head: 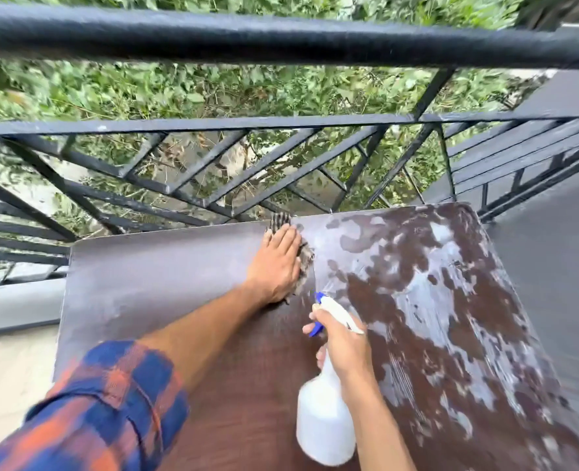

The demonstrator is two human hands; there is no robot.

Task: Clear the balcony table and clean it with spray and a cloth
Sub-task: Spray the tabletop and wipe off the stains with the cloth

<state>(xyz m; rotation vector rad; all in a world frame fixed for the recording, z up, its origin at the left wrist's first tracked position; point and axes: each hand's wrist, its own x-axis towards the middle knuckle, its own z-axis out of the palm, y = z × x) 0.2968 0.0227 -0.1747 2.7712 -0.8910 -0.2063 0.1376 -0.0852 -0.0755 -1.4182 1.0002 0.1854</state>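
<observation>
The brown balcony table [165, 277] fills the lower middle of the view. Its right half is blotched with wet patches; its left half looks dull and dusty. My left hand [278, 263] lies flat near the far edge, pressing down a dark striped cloth [307, 260] that pokes out beyond my fingers and along the right side of my palm. My right hand [340, 338] grips the neck of a white spray bottle [325, 423] with a blue nozzle, held over the table's middle, nozzle pointing toward the far edge.
A black metal railing [281, 42] runs along the table's far side and bends round on the right. Green foliage shows beyond it. A grey ledge [13, 304] and pale floor lie at the left; a grey floor lies at the right.
</observation>
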